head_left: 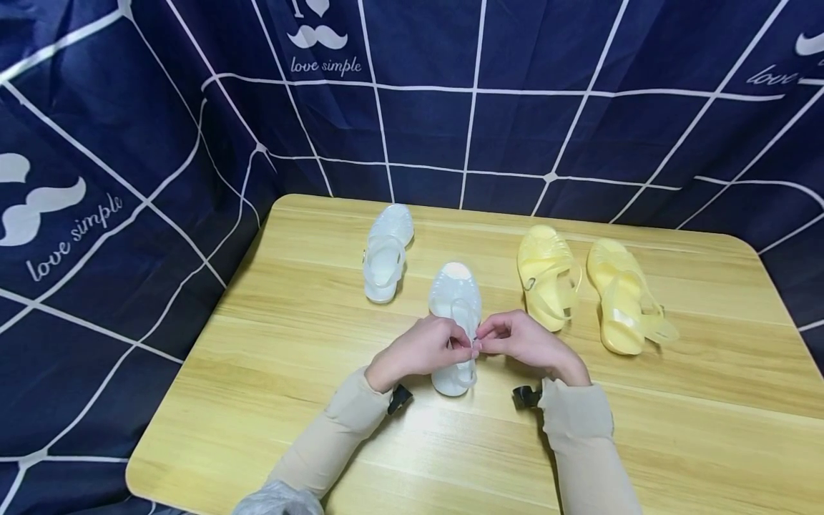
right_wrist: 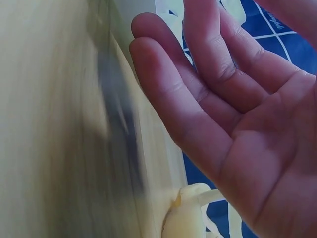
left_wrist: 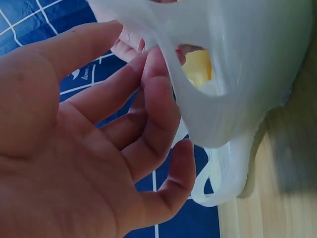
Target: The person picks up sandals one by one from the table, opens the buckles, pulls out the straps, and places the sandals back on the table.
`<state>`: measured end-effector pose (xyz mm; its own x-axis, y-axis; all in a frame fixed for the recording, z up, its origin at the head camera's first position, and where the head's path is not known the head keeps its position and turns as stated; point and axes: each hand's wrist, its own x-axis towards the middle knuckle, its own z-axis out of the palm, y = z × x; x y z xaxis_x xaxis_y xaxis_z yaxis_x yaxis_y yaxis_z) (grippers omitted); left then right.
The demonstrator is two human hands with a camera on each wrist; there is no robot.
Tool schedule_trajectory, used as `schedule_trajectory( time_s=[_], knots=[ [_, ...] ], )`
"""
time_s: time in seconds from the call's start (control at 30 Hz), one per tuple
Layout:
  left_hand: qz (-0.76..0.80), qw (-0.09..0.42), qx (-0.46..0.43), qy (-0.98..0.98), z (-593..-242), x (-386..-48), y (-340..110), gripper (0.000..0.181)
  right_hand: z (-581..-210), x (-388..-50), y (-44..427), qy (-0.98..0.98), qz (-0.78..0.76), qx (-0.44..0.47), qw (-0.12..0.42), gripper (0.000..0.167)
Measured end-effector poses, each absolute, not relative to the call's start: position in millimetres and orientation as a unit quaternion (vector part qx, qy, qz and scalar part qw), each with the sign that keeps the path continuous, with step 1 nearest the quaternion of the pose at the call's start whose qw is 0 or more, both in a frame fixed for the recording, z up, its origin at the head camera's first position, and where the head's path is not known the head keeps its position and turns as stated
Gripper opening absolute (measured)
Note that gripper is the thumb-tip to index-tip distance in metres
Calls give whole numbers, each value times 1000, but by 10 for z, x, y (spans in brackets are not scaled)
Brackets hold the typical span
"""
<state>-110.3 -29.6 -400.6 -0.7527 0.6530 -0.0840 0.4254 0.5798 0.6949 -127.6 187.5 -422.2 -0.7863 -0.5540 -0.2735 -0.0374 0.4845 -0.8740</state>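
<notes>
Grip: left hand [head_left: 425, 347] and right hand [head_left: 524, 341] both pinch the strap [left_wrist: 171, 60], seemingly to work its fastening from either side.
White sandal [head_left: 453, 290]: sole-down on the worktop [head_left: 290, 336], beneath the hands, probably so the strap sits within reach.

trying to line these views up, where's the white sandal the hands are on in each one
Head: white sandal, a little below and right of centre.
Left wrist: large, filling much of the upper right.
Right wrist: apparently the pale part cut off at the top edge, left of centre.
Shared landmark: blue cloth with white lines.
</notes>
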Motion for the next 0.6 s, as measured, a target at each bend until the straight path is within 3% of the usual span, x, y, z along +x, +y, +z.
schedule_trajectory(
  time_s=[0.23, 0.6],
  knots=[
    [299, 155, 307, 890, -4016, -1050, -243, 27, -4180, -1249, 1886, 830, -466, -155, 264, 23],
    [277, 160, 305, 897, -4014, -1031, -216, 25, -4173, -1244, 1888, 823, -468, -157, 281, 19]
  ],
)
